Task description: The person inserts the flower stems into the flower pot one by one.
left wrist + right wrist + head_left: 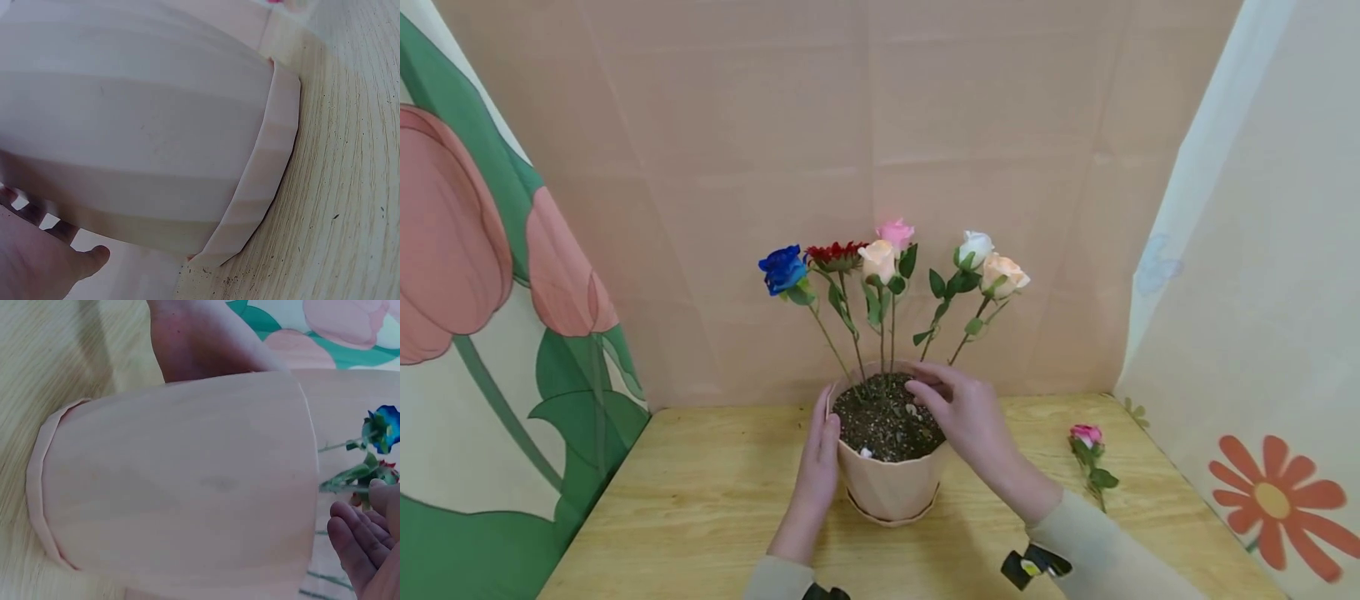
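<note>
A pale pink flowerpot (891, 479) full of dark soil (887, 425) stands on a matching saucer (891, 518). My left hand (822, 442) rests against the pot's left side, fingers along the wall; the left wrist view shows its thumb (94, 259) beside the pot. Over the soil at the right rim, my right hand (966, 412) has loosely bent fingers (350, 540) with nothing visible between them. Rising from the soil are a blue rose (783, 270), a dark red flower (837, 257), a pink rose (895, 233), a white rose (976, 248) and peach roses (1003, 275).
A pink rose (1086, 435) with green leaves lies on the wooden table (700, 500), right of the pot. A plain pinkish backdrop (737, 167) stands behind. Flower-printed panels (580, 392) flank the table on both sides.
</note>
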{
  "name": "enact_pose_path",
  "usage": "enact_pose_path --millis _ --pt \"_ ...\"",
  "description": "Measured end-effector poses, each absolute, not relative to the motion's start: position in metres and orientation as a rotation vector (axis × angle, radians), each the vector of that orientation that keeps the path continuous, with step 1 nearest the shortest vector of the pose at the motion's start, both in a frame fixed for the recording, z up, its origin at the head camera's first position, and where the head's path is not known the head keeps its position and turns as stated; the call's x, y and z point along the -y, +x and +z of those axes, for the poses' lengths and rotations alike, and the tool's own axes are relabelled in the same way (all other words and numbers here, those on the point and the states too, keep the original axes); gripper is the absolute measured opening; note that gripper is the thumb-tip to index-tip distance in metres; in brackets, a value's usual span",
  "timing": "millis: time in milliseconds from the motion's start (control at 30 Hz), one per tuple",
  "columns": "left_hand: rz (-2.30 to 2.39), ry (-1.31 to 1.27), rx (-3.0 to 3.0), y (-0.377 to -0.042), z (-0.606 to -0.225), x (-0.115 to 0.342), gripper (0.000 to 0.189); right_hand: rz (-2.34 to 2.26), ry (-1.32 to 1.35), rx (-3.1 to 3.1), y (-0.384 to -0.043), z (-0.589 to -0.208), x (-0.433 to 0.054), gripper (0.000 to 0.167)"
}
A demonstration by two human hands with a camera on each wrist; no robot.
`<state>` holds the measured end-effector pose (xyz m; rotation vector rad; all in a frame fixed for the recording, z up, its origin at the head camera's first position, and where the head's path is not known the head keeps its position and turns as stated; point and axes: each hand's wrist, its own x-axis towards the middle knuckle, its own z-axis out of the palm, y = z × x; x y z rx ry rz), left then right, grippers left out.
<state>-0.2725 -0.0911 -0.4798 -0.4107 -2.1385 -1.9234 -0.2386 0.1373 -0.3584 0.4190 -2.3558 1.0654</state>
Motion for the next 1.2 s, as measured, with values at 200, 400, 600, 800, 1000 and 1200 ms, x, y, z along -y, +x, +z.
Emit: enact_pose_path --millis 200,400,600,800,1000,1200 --pt "-1.938 -0.411 2.14 -0.274 -0.481 0.091 0.055 1.13 0.378 2.358 -0.231 -0.357 -0.16 0.028" --pt "-1.93 -0.414 2.146 -0.274 -0.481 0.091 0.055 1.105 0.321 2.369 -0.222 -0.359 -0.184 0.028" --pt "-1.937 -0.414 2.148 -0.274 -0.481 0.091 0.055 1.051 0.244 2.411 -0.211 -0.36 -0.209 0.032" --pt "-1.928 -0.415 2.143 -0.274 -0.481 0.091 0.055 1.003 0.177 2.411 -0.206 -0.369 -0.235 0.037" --pt "-1.927 -0.423 2.138 -0.275 -0.482 0.091 0.055 0.955 0.114 2.404 -0.201 -0.375 -0.259 0.039" --pt "-1.936 -0.416 2.141 -0.274 -0.481 0.091 0.055 0.966 0.076 2.435 -0.196 -0.378 -0.28 0.044"
